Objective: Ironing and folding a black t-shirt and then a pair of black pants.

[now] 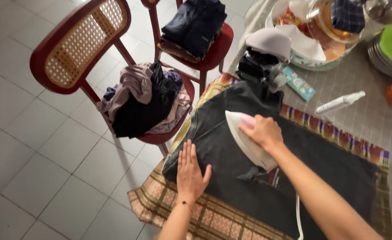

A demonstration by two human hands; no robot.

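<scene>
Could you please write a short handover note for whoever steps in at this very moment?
Right hand grips the white iron, which rests on the dark garment.
Left hand lies flat on the garment's near edge, fingers spread, holding nothing.
The garment lies spread over a checked cloth on the table.
A loose heap of clothes sits on the near chair; folded clothes are on the far chair.
Left to do, probably: the rest of this garment and the heap.

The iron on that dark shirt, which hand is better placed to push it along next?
Probably the right hand: it grips the iron on the dark shirt. The left hand lies flat on the shirt near its edge, apart from the iron.
</scene>
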